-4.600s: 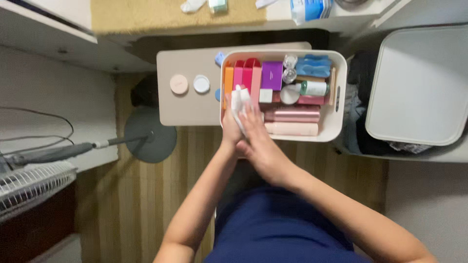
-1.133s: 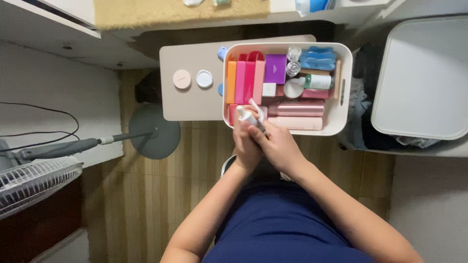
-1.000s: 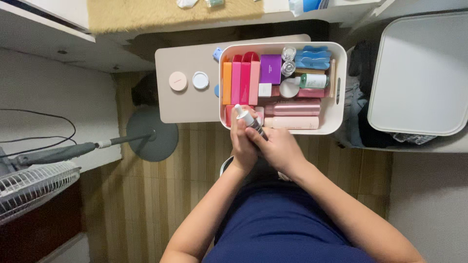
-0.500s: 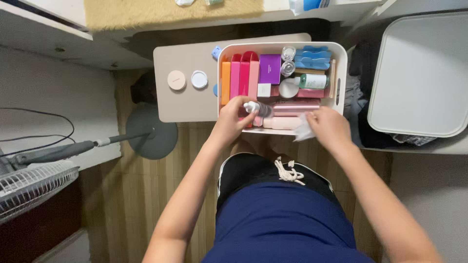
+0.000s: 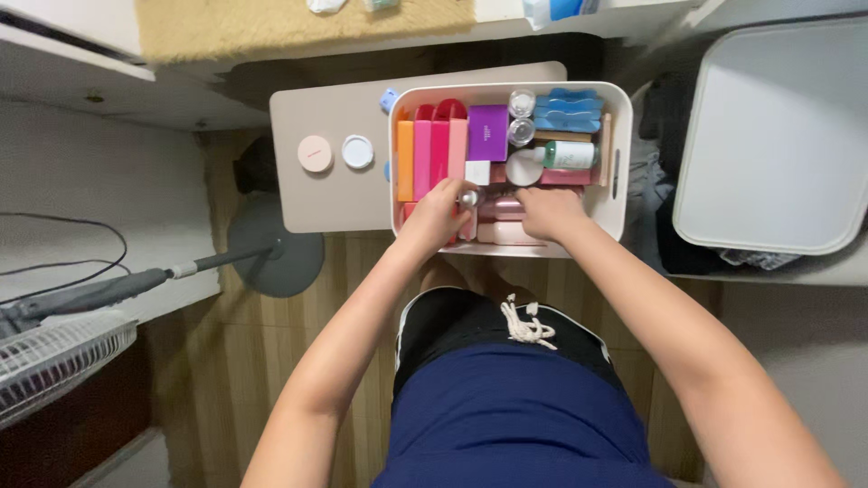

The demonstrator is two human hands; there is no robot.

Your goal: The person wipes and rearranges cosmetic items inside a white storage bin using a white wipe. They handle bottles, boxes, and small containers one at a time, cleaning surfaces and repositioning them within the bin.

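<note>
Wooden flooring runs under a low beige table (image 5: 339, 194) bearing a white storage bin (image 5: 619, 203) packed with colourful boxes. Half a second ago the right hand (image 5: 550, 210) hovered outside the bin's right end with something white; now it reaches inside onto pink packages, its grip hidden. Left hand (image 5: 438, 210), inside the bin's near-left part, pinches a small silver-capped bottle (image 5: 468, 197).

Wooden floor (image 5: 235, 361), beige low table (image 5: 339, 194), perhaps a fan (image 5: 54, 361)

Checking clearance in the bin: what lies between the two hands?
In the head view, a pink metallic bottle lies on its side between the left hand and right hand, inside the white plastic bin.
</note>
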